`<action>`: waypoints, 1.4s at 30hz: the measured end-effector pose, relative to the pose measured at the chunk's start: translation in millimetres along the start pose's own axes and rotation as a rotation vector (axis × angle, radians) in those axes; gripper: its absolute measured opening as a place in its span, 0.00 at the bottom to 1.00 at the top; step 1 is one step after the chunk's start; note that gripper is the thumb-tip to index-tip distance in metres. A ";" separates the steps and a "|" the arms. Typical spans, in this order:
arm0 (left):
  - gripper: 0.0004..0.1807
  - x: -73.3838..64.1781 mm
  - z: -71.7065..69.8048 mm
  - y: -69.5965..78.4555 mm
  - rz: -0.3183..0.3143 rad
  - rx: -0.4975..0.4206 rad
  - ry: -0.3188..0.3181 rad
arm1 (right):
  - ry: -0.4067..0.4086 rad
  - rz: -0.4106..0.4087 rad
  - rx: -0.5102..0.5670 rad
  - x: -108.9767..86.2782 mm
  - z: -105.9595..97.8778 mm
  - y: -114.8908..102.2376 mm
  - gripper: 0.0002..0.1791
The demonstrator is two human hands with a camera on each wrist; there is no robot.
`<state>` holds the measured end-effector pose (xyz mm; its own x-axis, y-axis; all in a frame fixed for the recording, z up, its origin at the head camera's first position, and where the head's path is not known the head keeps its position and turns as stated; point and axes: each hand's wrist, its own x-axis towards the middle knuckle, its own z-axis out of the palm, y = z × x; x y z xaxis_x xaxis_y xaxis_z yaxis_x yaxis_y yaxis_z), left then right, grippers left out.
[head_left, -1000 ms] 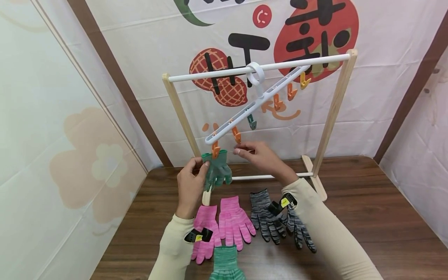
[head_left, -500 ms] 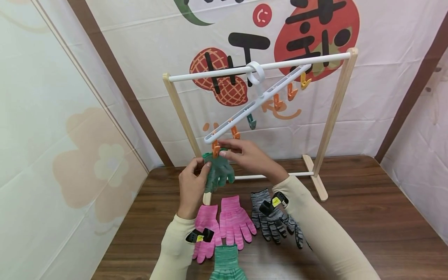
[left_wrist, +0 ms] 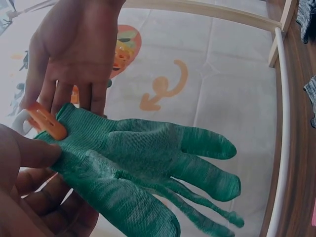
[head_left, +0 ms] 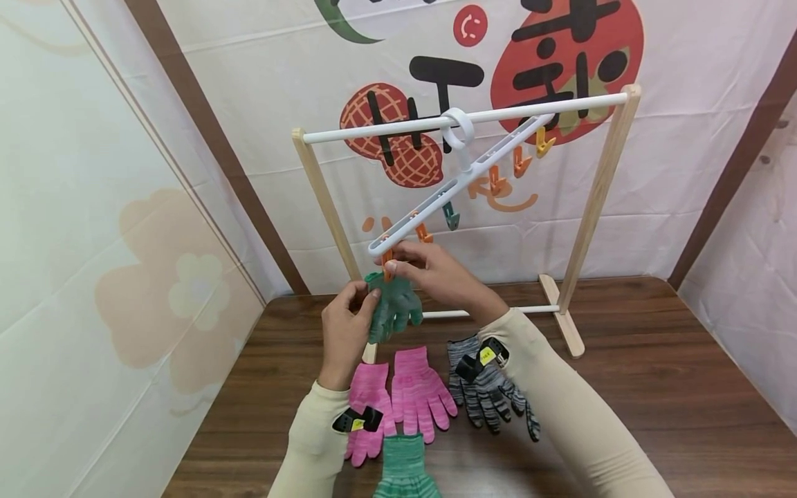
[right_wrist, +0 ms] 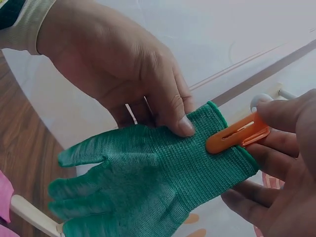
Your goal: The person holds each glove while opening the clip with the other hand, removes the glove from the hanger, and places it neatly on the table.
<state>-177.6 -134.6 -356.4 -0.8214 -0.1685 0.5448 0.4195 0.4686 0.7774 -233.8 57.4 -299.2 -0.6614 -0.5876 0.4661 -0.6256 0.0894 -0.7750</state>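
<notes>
A green knit glove (head_left: 396,309) hangs with its cuff at the lowest end of the white hanger (head_left: 429,205). My left hand (head_left: 346,333) pinches the side of that cuff between thumb and fingers. An orange clip (right_wrist: 232,134) lies over the cuff's edge in the right wrist view, its lower end flat on the knit. My right hand (head_left: 447,280) pinches the clip's upper end with the thumb, the other fingers behind it. The glove's fingers dangle, pointing away from the cuff.
A wood-and-white drying rack (head_left: 598,200) carries the hanger, with more orange, yellow and teal clips (head_left: 451,216). On the table (head_left: 654,387) lie pink gloves (head_left: 420,394), grey-black gloves (head_left: 479,394) and another green glove (head_left: 403,463). A printed cloth (head_left: 268,90) hangs behind.
My right hand has moved left from beside the glove to the end clip and now pinches it. My left hand keeps its pinch on the cuff, shifted slightly right.
</notes>
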 end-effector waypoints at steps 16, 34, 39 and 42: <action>0.06 -10.1 -1.9 -2.6 0.043 0.026 -0.025 | 0.130 0.001 0.041 3.1 3.9 5.3 0.13; 0.03 -53.4 -2.2 -6.9 -0.101 -0.109 -0.294 | 0.186 0.055 -0.038 0.3 1.2 3.3 0.14; 0.04 -77.6 11.3 -1.6 -0.191 -0.197 -0.436 | 0.167 0.065 -0.057 0.0 -0.8 3.2 0.13; 0.06 -91.1 19.8 1.0 -0.221 -0.228 -0.514 | 0.167 0.083 -0.055 -0.6 -1.9 4.4 0.14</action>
<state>-110.0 -101.6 -411.5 -0.9562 0.2266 0.1853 0.2433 0.2632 0.9335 -236.9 59.7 -302.1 -0.7680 -0.4355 0.4696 -0.5848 0.1779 -0.7914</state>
